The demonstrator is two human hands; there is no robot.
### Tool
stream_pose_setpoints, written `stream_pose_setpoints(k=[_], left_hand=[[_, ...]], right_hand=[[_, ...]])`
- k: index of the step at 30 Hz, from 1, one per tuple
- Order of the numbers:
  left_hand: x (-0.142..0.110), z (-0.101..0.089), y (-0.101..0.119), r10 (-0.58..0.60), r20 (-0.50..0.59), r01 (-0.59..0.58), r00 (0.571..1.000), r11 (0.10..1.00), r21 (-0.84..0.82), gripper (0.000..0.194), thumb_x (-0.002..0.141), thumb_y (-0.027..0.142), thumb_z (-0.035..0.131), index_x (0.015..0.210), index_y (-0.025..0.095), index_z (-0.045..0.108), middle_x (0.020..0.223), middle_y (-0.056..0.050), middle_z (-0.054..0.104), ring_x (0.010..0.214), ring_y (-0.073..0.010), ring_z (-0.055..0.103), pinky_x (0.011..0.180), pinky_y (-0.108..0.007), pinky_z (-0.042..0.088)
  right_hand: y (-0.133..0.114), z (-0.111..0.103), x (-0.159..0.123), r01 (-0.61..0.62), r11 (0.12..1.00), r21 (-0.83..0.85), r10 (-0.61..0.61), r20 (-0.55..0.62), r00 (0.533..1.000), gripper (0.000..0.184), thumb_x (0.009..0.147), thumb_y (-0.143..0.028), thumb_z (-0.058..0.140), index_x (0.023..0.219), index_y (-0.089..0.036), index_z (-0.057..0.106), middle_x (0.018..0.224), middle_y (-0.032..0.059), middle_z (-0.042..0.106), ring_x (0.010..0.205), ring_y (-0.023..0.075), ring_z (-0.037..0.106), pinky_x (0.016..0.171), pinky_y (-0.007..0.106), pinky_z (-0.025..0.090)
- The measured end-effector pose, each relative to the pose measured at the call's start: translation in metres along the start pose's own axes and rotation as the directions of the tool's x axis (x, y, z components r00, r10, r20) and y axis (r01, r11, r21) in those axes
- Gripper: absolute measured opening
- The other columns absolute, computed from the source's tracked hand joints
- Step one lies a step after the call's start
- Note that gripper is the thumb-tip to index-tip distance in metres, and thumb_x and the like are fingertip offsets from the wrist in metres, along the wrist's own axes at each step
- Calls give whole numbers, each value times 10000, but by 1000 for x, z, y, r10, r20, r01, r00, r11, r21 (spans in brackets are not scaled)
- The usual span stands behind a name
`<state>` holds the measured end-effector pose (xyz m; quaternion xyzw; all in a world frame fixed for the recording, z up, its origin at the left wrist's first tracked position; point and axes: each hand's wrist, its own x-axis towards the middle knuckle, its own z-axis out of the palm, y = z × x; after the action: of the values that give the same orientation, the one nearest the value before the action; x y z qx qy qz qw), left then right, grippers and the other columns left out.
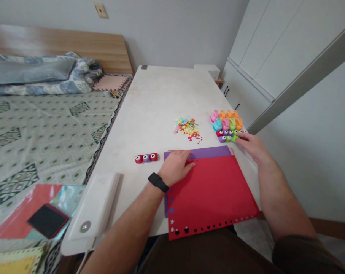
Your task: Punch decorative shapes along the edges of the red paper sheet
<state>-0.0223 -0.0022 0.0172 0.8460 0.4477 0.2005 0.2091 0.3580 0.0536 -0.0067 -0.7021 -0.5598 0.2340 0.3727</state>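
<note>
The red card (pixel 210 194), punched along its edges, lies over purple card (pixel 197 153) on the desk (pixel 149 99). Your left hand (pixel 176 167) curls at its top edge, grip unclear; your open right hand (pixel 250 146) touches a green craft punch (pixel 234 138).

We're in a bedroom at home: a bed (pixel 41 152) with bedding (pixel 38 74) stands beside a desk (pixel 158 102), facing white wardrobes (pixel 275 49).
</note>
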Motion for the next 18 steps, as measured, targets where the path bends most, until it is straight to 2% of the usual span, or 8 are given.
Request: stream_pose_setpoints(k=[8,18], left_hand=[[-1,1,-1,9,-4,-9,1000,1000,9,351,926,346,665,1229,171,634,1056,-98,742,1005,-245,691,924,-384,538],[-1,1,-1,9,-8,-9,1000,1000,11,353,928,347,668,1228,164,635,1042,-95,740,1007,-252,687,926,-393,535]], right_hand=[[7,8,7,37,988,-150,-32,36,999,445,780,-493,732,1117,-211,798,1024,86,788,908,273,707,869,421,528],[19,8,11,53,983,-176,-58,-20,998,363,788,-422,702,1063,-199,781,979,89,789,866,257,717,796,383,537]])
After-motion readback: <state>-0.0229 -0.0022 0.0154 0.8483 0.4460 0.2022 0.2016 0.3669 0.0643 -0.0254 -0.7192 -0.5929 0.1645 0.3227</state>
